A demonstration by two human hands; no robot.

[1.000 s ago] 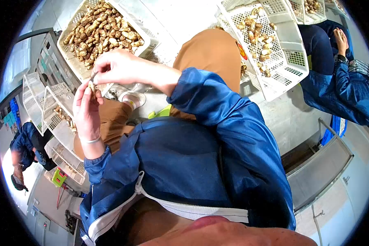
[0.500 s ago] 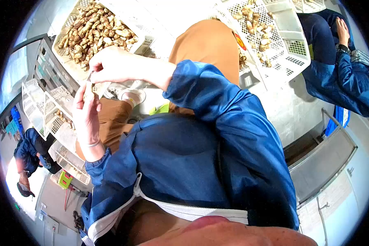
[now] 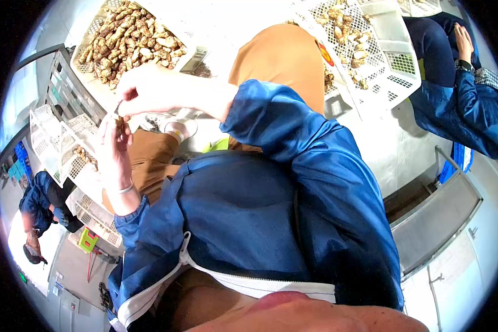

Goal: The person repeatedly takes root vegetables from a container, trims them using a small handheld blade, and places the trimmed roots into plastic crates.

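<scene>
My left hand (image 3: 115, 152) is raised at the left with its fingers closed around a small brown-and-white mushroom (image 3: 119, 124), mostly hidden by the fingers. Just above it, my right hand (image 3: 138, 99) reaches across from the right, its fingers pinched on a thin, narrow blade like a small knife (image 3: 118, 106). The blade's tip is at the mushroom's upper end; I cannot tell whether it touches. Beyond both hands, a white plastic basket (image 3: 86, 77) holds a heap of similar mushrooms (image 3: 130, 41).
A second white basket (image 3: 395, 83) with scattered mushrooms stands at the upper right, beside a seated co-worker (image 3: 454, 105). More white crates (image 3: 74, 138) stand at the left, near another person (image 3: 41, 207) bending down. My knee (image 3: 279, 66) rises between the two baskets.
My right hand has shifted slightly left and down, and the mushroom has turned in my left hand, showing less of its pale side. The baskets stay in place.
</scene>
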